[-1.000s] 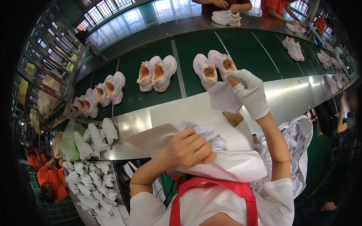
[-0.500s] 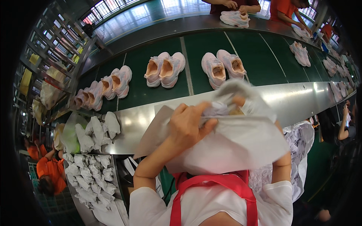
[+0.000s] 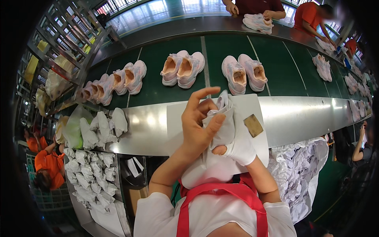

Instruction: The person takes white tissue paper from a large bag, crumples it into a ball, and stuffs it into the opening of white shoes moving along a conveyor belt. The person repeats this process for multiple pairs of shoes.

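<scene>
A sheet of white paper (image 3: 222, 133) is bunched into a narrow wad in front of me. My left hand (image 3: 199, 124) curls round its upper left side, thumb and fingers against the paper, index finger raised. My right hand (image 3: 241, 149), in a white glove that bares the thumb tip, grips the wad lower down on the right; most of its fingers are hidden. Beneath both hands, flat white sheets (image 3: 177, 115) lie on the metal ledge. A small flat brown piece (image 3: 253, 125) rests on them, right of the wad.
Beyond the ledge (image 3: 294, 114), pairs of pale pink sneakers (image 3: 183, 70) stand on a green conveyor belt (image 3: 152, 59). Wrapped paper wads (image 3: 103, 128) sit at left, above a tray of more wads (image 3: 92, 179). A sack of crumpled paper (image 3: 298, 170) stands at right. Co-workers (image 3: 258, 8) handle shoes across the belt.
The paper, spread wide and blurred before, is gathered into a narrow wad between my hands. My gloved right hand and the brown piece now show clearly. The view has shifted slightly.
</scene>
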`<state>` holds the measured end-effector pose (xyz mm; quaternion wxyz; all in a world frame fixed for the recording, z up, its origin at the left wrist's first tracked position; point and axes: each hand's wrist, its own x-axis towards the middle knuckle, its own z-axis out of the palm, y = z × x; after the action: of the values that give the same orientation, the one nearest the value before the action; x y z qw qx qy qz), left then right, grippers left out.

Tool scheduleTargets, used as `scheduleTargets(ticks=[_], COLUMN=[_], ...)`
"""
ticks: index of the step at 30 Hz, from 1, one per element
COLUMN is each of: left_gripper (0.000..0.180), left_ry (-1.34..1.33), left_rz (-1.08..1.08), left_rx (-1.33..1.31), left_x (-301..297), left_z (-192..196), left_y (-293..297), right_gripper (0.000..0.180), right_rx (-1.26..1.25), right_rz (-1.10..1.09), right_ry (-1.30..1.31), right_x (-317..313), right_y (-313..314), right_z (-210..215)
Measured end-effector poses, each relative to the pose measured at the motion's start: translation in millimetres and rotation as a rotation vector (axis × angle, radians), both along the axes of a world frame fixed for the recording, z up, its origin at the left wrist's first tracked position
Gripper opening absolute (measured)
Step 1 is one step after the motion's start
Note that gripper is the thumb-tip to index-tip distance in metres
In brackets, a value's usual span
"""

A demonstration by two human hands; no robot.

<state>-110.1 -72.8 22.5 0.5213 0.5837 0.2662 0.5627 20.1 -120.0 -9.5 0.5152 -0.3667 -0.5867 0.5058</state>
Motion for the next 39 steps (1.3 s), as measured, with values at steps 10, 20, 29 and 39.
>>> scheduleTargets(ticks=[10,20,29,39], left_gripper=[0.103,0.091,0.056,0.059], left_ry=[0.479,-0.688,-0.183,0.283], left_rz=[-0.006,-0.979,-0.4,-0.179], left_rx=[0.275,-1.111,-0.674,-0.291], left_x=[-12.2,-25.5,-13.0,-25.3], left_z=[-16.1,-95.1,-66.9,-34.7], left_y=[2.5,0.3,17.6,16.8], right_gripper=[0.07,0.027,0.05,0.077], right_rx=[-0.237,0.936,0.449,0.019], right_rz=[-0.28,0.022,-0.265,-0.304], right_ry=[0.124,-0.37,-0.6,-0.633], right_x=[26.7,31.9,4.9,0.9], right_y=[24.4,13.4,-3.8,22.1], right_z=[17.6,42.4,5.6,6.7])
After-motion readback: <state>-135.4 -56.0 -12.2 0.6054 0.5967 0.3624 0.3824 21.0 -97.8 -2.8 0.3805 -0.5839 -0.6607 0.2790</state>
